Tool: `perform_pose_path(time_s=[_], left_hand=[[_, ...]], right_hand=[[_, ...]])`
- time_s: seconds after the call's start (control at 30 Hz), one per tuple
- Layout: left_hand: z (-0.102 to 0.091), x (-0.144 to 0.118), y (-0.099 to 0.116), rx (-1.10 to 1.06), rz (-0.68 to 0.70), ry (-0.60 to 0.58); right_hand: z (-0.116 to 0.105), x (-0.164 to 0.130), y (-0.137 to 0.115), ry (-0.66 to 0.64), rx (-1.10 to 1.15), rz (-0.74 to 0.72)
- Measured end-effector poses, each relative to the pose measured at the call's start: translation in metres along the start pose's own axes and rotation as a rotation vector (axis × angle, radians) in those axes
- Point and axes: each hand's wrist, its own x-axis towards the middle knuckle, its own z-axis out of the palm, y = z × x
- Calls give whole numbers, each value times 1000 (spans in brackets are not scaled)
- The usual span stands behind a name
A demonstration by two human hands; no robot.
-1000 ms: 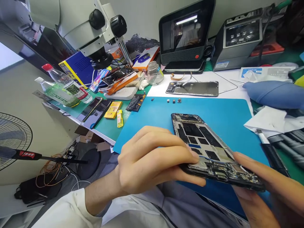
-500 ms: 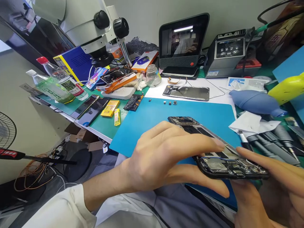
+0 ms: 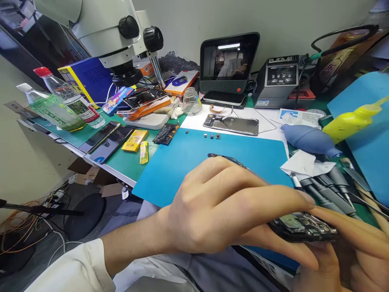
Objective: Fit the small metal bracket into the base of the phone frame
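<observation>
Both hands hold one opened smartphone (image 3: 299, 227) above the near edge of the blue work mat (image 3: 188, 158), at about 5 o'clock in the view. The left hand (image 3: 219, 211) lies across the phone's upper face, fingers (image 3: 273, 198) stretched long and nearly flat over the exposed boards, thumb pressed beneath, so the phone is pinched between them. The right hand (image 3: 343, 255) comes in from 4 o'clock, its fingers curled up around the phone's near end and gripping the frame; the palm is cut off by the picture's edge. Only the phone's bottom circuit section and a sliver of its far end show past the fingers.

At 12 o'clock on the mat lie four small loose parts (image 3: 211, 136), and just beyond them a detached phone back panel (image 3: 232, 124). A microscope (image 3: 115, 36) stands at 10 o'clock, a blue air blower (image 3: 306, 139) at 2 o'clock.
</observation>
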Motion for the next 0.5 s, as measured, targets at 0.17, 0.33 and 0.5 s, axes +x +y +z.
perform_pose_path(time_s=[0.17,0.33,0.5], left_hand=[[-8,-14,2,13,-38,-71],[-43,-33,19,89,-134,-216],[-65,-45,36,190,-206,-283]], right_hand=[[-3,-2,-7,15,-20,32],[-11,-4,6,-78,-31,-108],[-20,-9,31,-167,52,-124]])
